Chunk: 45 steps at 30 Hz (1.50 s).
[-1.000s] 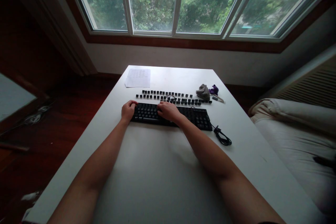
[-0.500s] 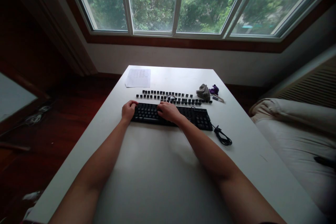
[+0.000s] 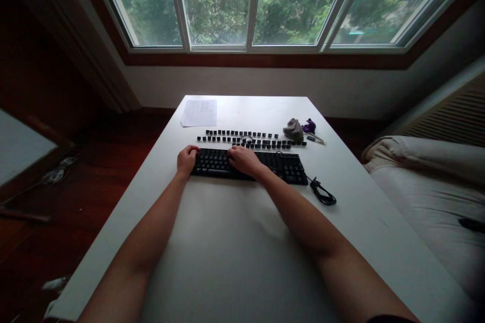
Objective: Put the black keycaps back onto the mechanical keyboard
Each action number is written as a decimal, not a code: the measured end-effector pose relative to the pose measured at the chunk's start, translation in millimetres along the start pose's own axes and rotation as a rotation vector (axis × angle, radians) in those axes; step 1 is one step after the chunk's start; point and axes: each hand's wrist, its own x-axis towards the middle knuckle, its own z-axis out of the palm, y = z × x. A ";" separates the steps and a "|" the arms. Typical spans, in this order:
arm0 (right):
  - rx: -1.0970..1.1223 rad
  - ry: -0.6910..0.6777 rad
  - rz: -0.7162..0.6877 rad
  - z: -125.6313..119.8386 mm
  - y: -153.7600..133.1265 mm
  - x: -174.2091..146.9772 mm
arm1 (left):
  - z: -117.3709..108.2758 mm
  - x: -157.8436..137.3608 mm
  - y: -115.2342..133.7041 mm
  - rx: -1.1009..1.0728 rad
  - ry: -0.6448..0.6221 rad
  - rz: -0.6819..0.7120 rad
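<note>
A black keyboard (image 3: 212, 164) lies across the white table in front of me. My left hand (image 3: 186, 158) is closed around its left end, the thumb lying at the upper corner. Over the middle of the keys is my right hand (image 3: 242, 158), its fingers curled and pressed together at the upper rows. Whatever those fingertips hold, if anything, is hidden. Behind the keyboard several loose black keycaps (image 3: 227, 140) stand in two rough rows, with a small ring-like tool (image 3: 247, 138) among them. The keyboard's coiled cable (image 3: 323, 194) rests off its right end.
A grey cloth (image 3: 293, 130), a purple cloth (image 3: 309, 125) and thin brush-like sticks (image 3: 317, 139) lie right of the keycaps. A printed paper sheet (image 3: 199, 112) is at the table's far left. A pale sofa (image 3: 420, 192) stands to the right, and the window (image 3: 250, 5) is ahead.
The camera view has tilted slightly. Both hands keep nearly the same places on the keyboard, and the keycaps have not visibly moved.
</note>
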 end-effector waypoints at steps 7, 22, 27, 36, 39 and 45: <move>0.006 -0.023 0.000 -1.3 0.8 -0.9 | -0.6 0.0 -2.3 -0.008 0.006 0.004; 0.011 0.004 -0.052 3.9 6.1 1.0 | -0.8 -1.2 0.5 0.005 0.004 0.005; 0.029 0.026 -0.044 5.9 6.7 0.5 | -0.2 -0.5 0.4 0.004 0.006 0.006; 0.150 0.045 0.030 -2.1 6.3 3.8 | 1.1 0.0 -1.6 -0.009 -0.001 0.019; 0.372 0.214 0.079 -5.0 -0.8 9.4 | 1.4 -0.2 -1.6 -0.005 0.002 0.021; 1.416 0.240 0.025 9.9 -23.5 26.2 | 2.0 0.1 -2.4 0.006 0.001 0.016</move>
